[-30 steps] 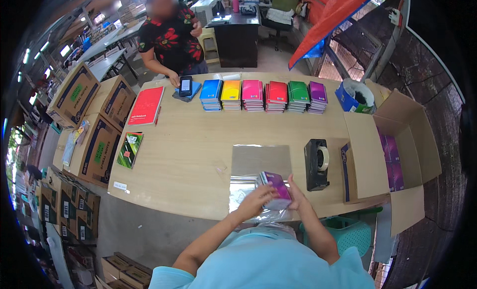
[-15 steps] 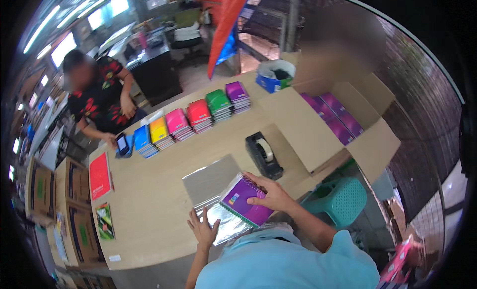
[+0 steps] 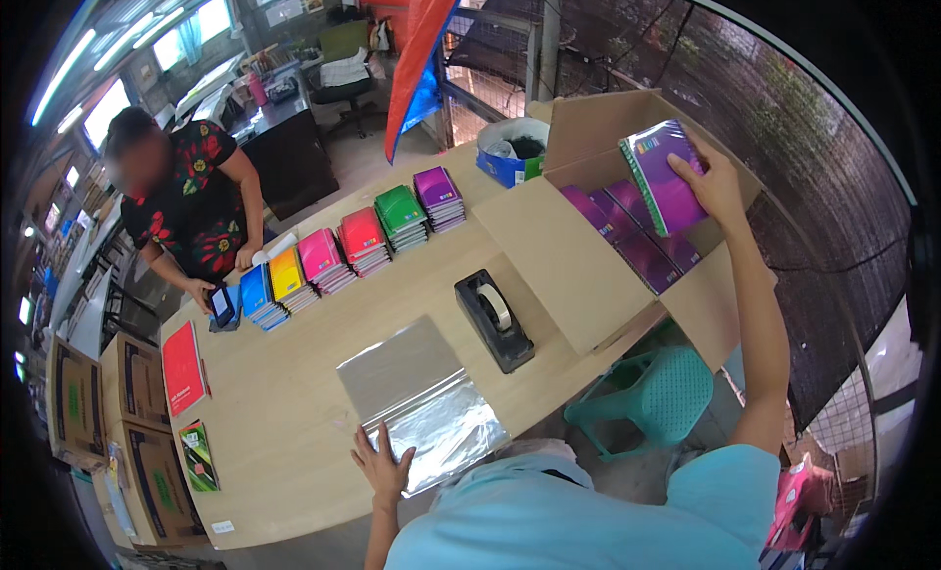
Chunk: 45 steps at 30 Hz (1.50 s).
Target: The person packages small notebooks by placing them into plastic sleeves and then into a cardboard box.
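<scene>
the purple notebook pack [image 3: 659, 196] is up in the air over the big open cardboard box [image 3: 569, 266]. its cover faces up, and green rings run down its left side. i cannot tell how many books are in it. the right hand [image 3: 716, 183] has it by the right side, pinching it with the thumb on top of the cover and the other fingers mostly hidden behind. under it, more purple packs [image 3: 642, 263] lie inside the box.

the left hand [image 3: 384, 469] is spread out flat, palm down, by the left edge of the shiny clear plastic [image 3: 456, 428]. it holds nothing, and i cannot tell if it pushes on the plastic or just on the table [image 3: 284, 418]. the plastic lies flat on the table.

a black tape holder [image 3: 508, 351] with a roll in it sits between the plastic and the box. a green stool [image 3: 667, 394] stands on the floor near the box.

farther back, six piles of small notebooks make a row: blue [image 3: 257, 291], yellow [image 3: 286, 272], pink [image 3: 320, 254], red [image 3: 362, 230], green [image 3: 398, 207] and purple [image 3: 436, 187]. a blue tub [image 3: 498, 168] is past the purple pile.

across the table, a person in a flowery black shirt [image 3: 201, 202] has one hand on a dark phone [image 3: 222, 303]. a big red notebook [image 3: 183, 369] lies nearby.
</scene>
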Motion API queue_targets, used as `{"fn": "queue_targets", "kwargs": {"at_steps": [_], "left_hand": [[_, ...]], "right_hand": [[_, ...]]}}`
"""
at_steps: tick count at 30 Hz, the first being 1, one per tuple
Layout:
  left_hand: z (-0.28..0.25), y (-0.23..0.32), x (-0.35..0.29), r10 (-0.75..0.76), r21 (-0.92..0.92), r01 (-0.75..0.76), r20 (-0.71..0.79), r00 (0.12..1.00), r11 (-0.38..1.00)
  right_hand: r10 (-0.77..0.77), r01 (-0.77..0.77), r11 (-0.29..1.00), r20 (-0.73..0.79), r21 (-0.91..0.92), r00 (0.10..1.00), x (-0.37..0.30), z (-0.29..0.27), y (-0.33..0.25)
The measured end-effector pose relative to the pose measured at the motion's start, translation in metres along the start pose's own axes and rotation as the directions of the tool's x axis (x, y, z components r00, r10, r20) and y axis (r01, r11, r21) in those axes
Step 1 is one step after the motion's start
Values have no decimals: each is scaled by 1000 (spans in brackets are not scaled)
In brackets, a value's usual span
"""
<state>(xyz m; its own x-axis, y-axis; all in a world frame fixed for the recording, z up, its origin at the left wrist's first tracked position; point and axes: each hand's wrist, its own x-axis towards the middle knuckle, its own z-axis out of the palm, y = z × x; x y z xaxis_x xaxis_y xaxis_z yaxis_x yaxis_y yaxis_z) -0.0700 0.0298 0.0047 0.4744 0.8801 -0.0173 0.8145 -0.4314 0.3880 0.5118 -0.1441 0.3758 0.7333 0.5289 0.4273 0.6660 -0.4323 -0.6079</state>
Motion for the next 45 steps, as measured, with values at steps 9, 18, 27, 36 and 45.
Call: {"fn": "queue_targets", "kwargs": {"at_steps": [9, 18, 27, 36, 45], "left_hand": [[0, 6, 0, -25, 37, 25, 10, 1000, 999], [3, 8, 5, -51, 118, 47, 33, 998, 992], [2, -4, 1, -4, 121, 9, -45, 999, 993], [-14, -28, -23, 250, -85, -247, 22, 968, 965], [-13, -45, -42, 335, 58, -354, 216, 917, 933]], "right_hand": [[18, 269, 893, 624, -361, 781, 35, 115, 149], [-185, 462, 821, 609, -336, 771, 27, 129, 144], [-78, 399, 858, 686, -323, 723, 33, 116, 117], [-512, 436, 857, 360, 274, 780, -64, 31, -72], [-412, 411, 850, 903, 330, 126, -327, 291, -52]]}}
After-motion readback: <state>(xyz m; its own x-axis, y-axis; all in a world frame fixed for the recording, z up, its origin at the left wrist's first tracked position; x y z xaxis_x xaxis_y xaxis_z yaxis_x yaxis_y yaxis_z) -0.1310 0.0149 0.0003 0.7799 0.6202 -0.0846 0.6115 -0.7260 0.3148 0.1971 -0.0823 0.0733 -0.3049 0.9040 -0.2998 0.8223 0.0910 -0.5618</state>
